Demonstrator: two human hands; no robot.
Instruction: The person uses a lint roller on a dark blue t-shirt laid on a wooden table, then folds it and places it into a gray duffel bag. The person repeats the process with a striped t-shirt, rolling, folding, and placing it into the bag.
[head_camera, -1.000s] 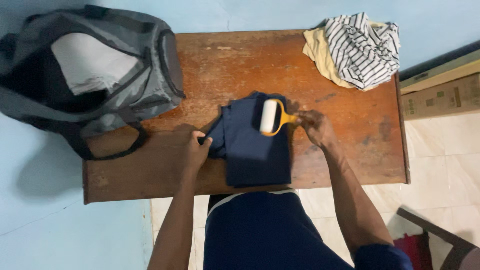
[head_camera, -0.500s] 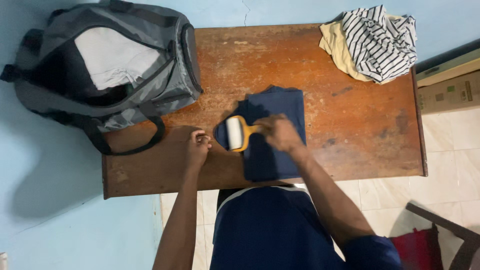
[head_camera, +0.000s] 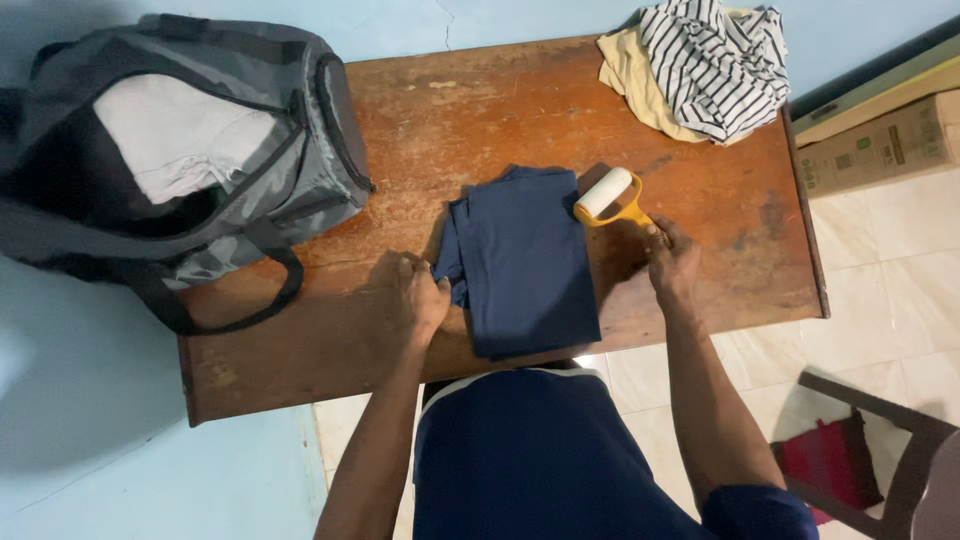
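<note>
A folded navy blue garment (head_camera: 525, 260) lies in the middle of a worn wooden table (head_camera: 500, 120). My left hand (head_camera: 420, 298) rests as a fist on the table, pinching the garment's left edge. My right hand (head_camera: 672, 262) grips the yellow handle of a lint roller (head_camera: 610, 196). Its white roll sits at the garment's upper right corner, tilted, just off the cloth's right edge.
An open grey backpack (head_camera: 180, 160) with white cloth inside lies on the table's left end, strap hanging forward. A striped shirt on a cream garment (head_camera: 700, 65) is piled at the far right corner. Cardboard boxes (head_camera: 880, 140) stand right; a dark chair (head_camera: 870, 460) lower right.
My right hand has swept the lint roller from the garment's left side across to its upper right corner. My left hand stayed at the garment's left edge.
</note>
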